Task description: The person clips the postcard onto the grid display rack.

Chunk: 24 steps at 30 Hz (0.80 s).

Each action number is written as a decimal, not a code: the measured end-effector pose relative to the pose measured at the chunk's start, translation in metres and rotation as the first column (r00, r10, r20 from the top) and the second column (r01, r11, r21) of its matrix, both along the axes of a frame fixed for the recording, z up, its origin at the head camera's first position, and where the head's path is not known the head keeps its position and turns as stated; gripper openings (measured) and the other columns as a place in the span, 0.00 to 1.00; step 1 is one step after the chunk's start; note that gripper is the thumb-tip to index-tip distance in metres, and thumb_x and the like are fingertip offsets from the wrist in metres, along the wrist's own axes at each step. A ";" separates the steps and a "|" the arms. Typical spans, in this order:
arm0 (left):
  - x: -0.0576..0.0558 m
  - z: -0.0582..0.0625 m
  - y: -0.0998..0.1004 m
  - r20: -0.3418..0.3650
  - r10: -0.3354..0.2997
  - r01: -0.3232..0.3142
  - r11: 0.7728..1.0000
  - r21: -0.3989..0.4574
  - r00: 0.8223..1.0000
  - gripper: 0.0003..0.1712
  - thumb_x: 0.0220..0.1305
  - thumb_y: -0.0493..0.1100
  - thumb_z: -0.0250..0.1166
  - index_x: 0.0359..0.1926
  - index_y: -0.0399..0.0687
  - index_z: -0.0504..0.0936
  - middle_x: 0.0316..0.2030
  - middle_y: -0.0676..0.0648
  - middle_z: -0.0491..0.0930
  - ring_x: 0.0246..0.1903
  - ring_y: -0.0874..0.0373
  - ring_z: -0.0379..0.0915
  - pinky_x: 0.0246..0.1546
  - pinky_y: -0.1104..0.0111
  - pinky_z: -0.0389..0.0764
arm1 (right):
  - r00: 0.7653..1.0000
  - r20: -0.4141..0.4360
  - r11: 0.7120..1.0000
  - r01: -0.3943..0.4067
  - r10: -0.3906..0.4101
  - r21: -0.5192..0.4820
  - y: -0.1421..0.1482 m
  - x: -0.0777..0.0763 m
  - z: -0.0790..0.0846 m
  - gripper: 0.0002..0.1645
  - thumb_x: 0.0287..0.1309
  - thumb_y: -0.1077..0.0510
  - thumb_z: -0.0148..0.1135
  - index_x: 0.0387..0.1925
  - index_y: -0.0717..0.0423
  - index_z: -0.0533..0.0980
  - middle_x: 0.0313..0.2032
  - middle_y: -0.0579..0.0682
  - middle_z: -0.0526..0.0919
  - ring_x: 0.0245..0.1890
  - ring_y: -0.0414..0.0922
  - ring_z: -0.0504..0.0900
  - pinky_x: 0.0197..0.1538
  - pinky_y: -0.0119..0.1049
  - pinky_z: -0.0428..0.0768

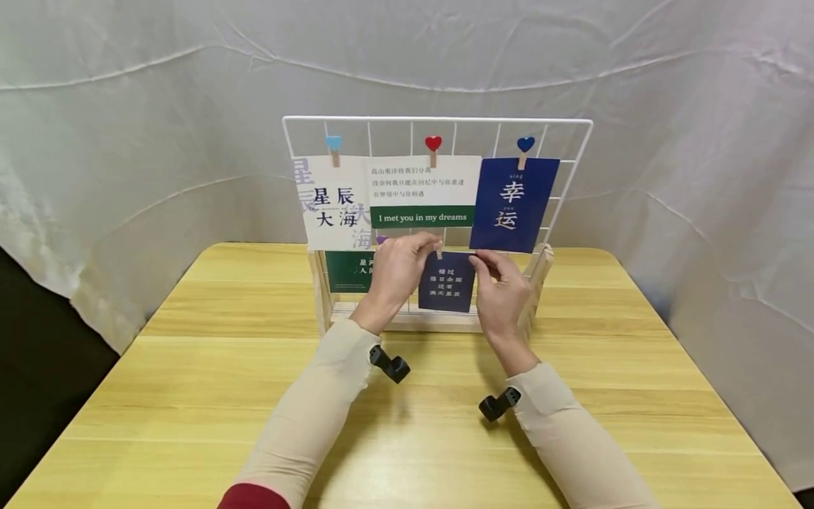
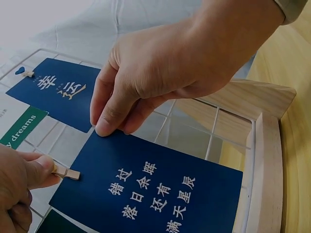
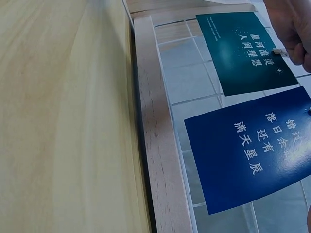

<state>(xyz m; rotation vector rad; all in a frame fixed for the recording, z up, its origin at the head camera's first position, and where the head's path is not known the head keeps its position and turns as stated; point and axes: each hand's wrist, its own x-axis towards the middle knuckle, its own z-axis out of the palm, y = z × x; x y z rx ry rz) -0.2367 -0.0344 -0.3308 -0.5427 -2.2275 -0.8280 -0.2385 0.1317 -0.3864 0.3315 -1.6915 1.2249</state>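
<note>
A small dark blue card (image 1: pixel 446 284) with white characters stands against the white wire grid (image 1: pixel 439 120). My left hand (image 1: pixel 399 267) pinches a small wooden clip (image 2: pixel 68 173), whose end overlaps the card's upper edge. With thumb and fingertips, my right hand (image 1: pixel 504 291) pinches the upper right corner of the same card. A green card (image 3: pixel 248 53) hangs to its left, partly behind my left hand in the head view, with a wooden clip at its top edge. In the right wrist view my right hand barely shows at the right edge.
Across the grid's upper part hang a white card (image 1: pixel 333 205), a white-and-green card (image 1: pixel 422 191) and a larger blue card (image 1: pixel 514 205), each under a heart clip. The grid stands in a wooden base (image 1: pixel 432 323) on a wooden table (image 1: pixel 432 424). Pale cloth (image 1: pixel 407 63) hangs behind.
</note>
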 end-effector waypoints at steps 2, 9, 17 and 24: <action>0.000 0.000 -0.001 0.031 0.006 -0.006 1.000 -0.007 0.999 0.08 0.64 0.44 0.66 0.40 0.48 0.89 0.38 0.50 0.87 0.28 0.58 0.83 0.25 0.72 0.78 | 1.000 0.011 1.000 -0.009 0.009 0.002 0.001 0.000 -0.002 0.06 0.55 0.64 0.71 0.35 0.62 0.85 0.34 0.54 0.87 0.32 0.49 0.85 0.39 0.24 0.79; 0.003 -0.001 -0.005 0.080 0.016 -0.016 1.000 -0.007 0.997 0.12 0.66 0.48 0.64 0.45 0.49 0.88 0.40 0.50 0.87 0.24 0.59 0.81 0.25 0.68 0.77 | 0.999 0.046 0.999 -0.021 0.019 0.028 0.001 0.002 -0.005 0.07 0.58 0.62 0.70 0.37 0.62 0.85 0.35 0.52 0.87 0.34 0.47 0.85 0.41 0.26 0.81; 0.015 -0.002 -0.015 0.092 -0.002 0.000 1.000 0.012 0.996 0.14 0.68 0.49 0.63 0.49 0.50 0.86 0.40 0.49 0.87 0.19 0.63 0.72 0.27 0.66 0.75 | 0.994 0.106 0.997 -0.025 0.017 0.074 0.008 0.007 -0.001 0.09 0.61 0.58 0.68 0.40 0.59 0.84 0.38 0.50 0.86 0.39 0.43 0.84 0.42 0.28 0.81; 0.026 -0.005 -0.027 0.093 -0.017 0.017 1.000 0.000 0.996 0.15 0.70 0.50 0.62 0.49 0.49 0.86 0.29 0.53 0.85 0.16 0.63 0.65 0.19 0.69 0.66 | 0.998 0.050 0.995 -0.029 0.024 0.100 0.016 0.010 0.001 0.07 0.59 0.63 0.69 0.38 0.62 0.84 0.36 0.54 0.86 0.36 0.47 0.84 0.41 0.24 0.80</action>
